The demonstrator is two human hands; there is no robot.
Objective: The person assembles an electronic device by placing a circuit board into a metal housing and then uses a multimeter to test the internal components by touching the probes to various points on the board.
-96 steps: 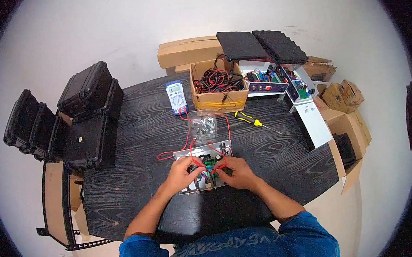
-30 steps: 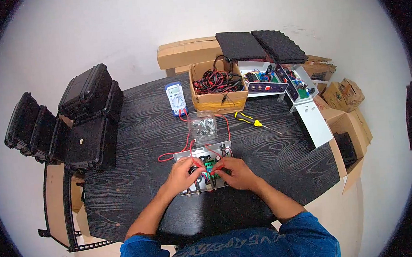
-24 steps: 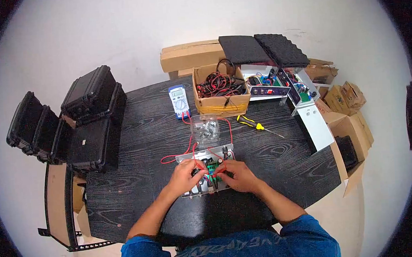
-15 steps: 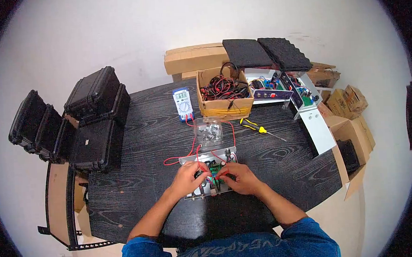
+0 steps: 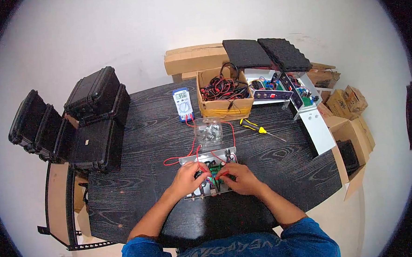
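Note:
A metal chassis (image 5: 230, 156) with a green circuit board (image 5: 215, 168) lies near the front of the black table. Over its left part, my left hand (image 5: 190, 177) is closed on a red test probe (image 5: 203, 167). From the right, my right hand (image 5: 240, 178) pinches another red probe (image 5: 223, 172); both tips point down at the board's middle, their exact contact hidden. Red leads (image 5: 177, 159) run from the probes to a blue and white multimeter (image 5: 183, 104) with a lit display. Between meter and chassis sits a clear plastic box (image 5: 208, 131) of small parts.
A yellow and black screwdriver (image 5: 260, 129) lies right of the plastic box. Behind stands a cardboard box (image 5: 226, 109) full of cables. Opened white enclosures (image 5: 272, 95) with wiring are at the back right. Black hard cases (image 5: 95, 143) are stacked at the left.
The number on the multimeter display has changed. Both hands and the probes stay in nearly the same place.

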